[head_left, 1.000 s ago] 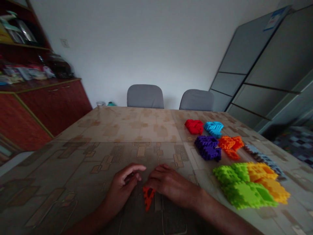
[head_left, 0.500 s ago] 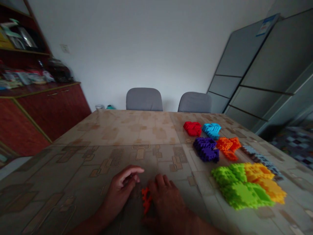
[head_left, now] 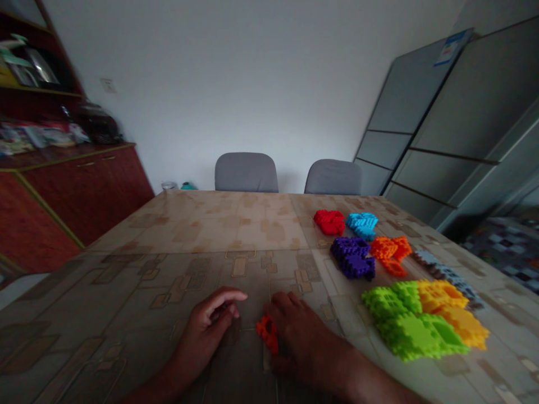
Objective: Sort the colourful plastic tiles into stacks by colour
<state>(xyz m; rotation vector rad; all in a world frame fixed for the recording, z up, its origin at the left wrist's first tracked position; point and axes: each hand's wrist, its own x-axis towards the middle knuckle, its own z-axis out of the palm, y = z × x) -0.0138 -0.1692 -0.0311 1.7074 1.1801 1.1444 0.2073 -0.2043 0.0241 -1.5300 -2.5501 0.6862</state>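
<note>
Your right grip (head_left: 303,332) is closed on an orange interlocking toy piece (head_left: 267,334), with the fingers over its far right side and the thumb below; part of the piece is hidden under your hand. That piece is low over the patterned table (head_left: 168,269), right in front of you, between your two hands; whether it touches the surface is unclear. Your left grip (head_left: 210,321) is spread, index finger reaching out and thumb bent beneath it, just left of the piece and apart from it.

Over to your right, you have sorted colour groups on the table. Green toy pieces (head_left: 415,322) lie nearest you, against the yellow toy pieces (head_left: 457,314). Beyond them sit purple toy pieces (head_left: 352,259), just beside an orange group (head_left: 391,252), with red toy pieces (head_left: 329,223) and light-blue toy pieces (head_left: 362,225) farther back. A row of grey toy pieces (head_left: 450,276) runs along the right.
</note>
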